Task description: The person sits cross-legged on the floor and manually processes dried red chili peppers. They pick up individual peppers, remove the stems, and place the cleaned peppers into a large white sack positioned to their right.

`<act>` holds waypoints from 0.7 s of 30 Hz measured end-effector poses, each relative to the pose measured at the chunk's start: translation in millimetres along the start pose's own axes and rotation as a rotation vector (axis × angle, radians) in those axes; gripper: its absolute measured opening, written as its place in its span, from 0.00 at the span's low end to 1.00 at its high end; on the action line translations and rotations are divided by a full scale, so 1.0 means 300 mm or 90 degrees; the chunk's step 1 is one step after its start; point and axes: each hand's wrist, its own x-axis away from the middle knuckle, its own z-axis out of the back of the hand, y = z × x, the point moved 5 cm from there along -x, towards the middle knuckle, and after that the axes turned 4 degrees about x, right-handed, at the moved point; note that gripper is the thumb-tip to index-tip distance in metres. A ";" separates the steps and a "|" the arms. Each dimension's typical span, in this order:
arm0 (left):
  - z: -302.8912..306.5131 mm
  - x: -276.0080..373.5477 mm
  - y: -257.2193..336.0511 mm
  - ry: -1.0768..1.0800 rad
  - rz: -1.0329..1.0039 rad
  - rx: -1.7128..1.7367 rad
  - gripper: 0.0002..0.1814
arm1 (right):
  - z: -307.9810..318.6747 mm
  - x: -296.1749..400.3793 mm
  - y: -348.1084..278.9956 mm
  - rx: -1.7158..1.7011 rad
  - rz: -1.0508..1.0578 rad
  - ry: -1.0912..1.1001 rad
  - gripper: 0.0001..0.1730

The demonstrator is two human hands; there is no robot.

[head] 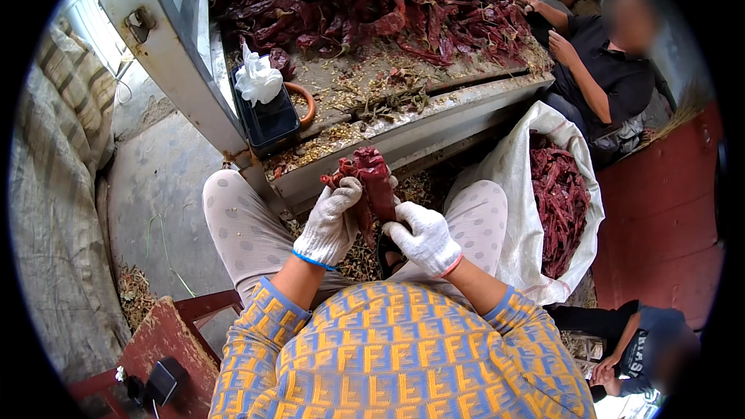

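Observation:
My left hand (332,218), in a white knit glove with a blue cuff edge, is closed around several dried red chili peppers (378,186) above my lap. My right hand (426,238), gloved in white with a pink cuff edge, has its fingertips at the lower end of the same peppers. A large heap of dried red peppers (326,17) lies on the worktable (361,84) before me, with loose seeds and stems along its front. Right of my knee stands a white woven sack (495,221) holding dark red dried peppers (559,203).
A dark phone-like tray (270,125) with crumpled white plastic (258,77) sits by an orange ring (305,102). A metal post (169,52) rises at the table's left corner. One person (599,64) sits beyond the sack, another (634,343) at lower right. A worn red stool (166,355) stands lower left.

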 end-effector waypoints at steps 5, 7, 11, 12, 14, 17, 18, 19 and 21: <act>0.071 0.001 -0.009 0.017 -0.005 -0.033 0.05 | -0.011 -0.009 -0.054 0.248 0.144 0.028 0.08; 0.033 0.000 -0.002 0.006 0.005 -0.043 0.07 | -0.015 -0.018 -0.056 0.329 0.167 -0.004 0.08; 0.058 0.008 -0.002 0.056 0.007 -0.012 0.12 | -0.013 -0.053 -0.055 0.423 0.188 -0.091 0.09; 0.071 0.007 -0.001 0.062 0.009 -0.014 0.13 | -0.011 -0.069 -0.050 0.431 0.172 -0.138 0.11; 0.084 0.010 0.000 0.061 0.022 -0.034 0.13 | 0.008 -0.105 -0.050 0.437 0.123 -0.264 0.14; -0.003 0.016 0.022 0.047 0.047 -0.074 0.12 | 0.136 -0.200 -0.041 0.289 0.078 -0.224 0.16; -0.011 0.015 0.021 0.033 0.045 -0.067 0.11 | 0.204 -0.251 -0.031 0.253 0.066 -0.141 0.16; -0.015 0.015 0.018 0.019 0.043 -0.058 0.11 | 0.266 -0.312 -0.013 0.240 0.049 -0.051 0.17; 0.006 0.006 0.009 0.035 0.033 -0.070 0.10 | 0.388 -0.440 0.022 0.249 0.012 0.130 0.18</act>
